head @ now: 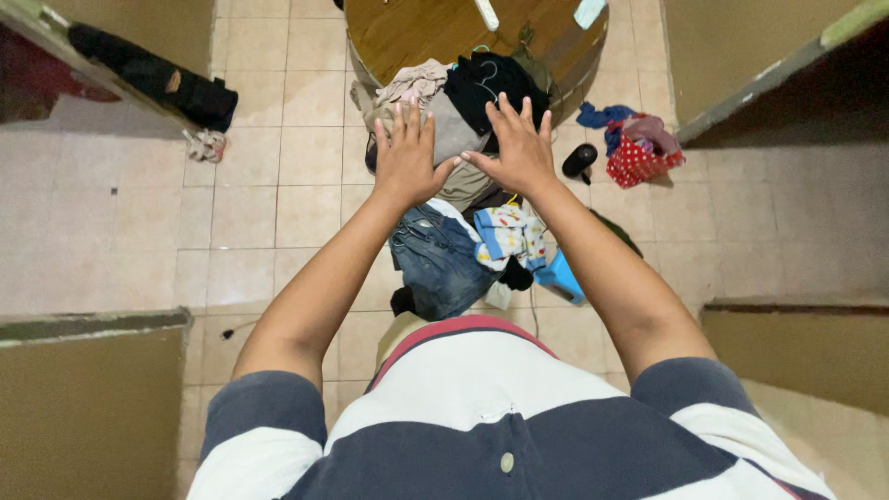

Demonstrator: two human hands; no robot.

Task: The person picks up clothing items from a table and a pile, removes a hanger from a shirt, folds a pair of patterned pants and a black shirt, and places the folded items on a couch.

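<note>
At the top edge, the round wooden counter (pixel 421 32) is cut off, and the heap of clothes (pixel 463 139) spilling from it to the tiled floor (pixel 250 213) hides its near rim. Both palms face down, so any contact beneath them is hard to make out. The left hand (pixel 406 157) and right hand (pixel 519 148) hover with fingers (pixel 414 120) spread wide, gripping nothing, over a grey garment (pixel 454 134). Jeans (pixel 440 264) lie below.
</note>
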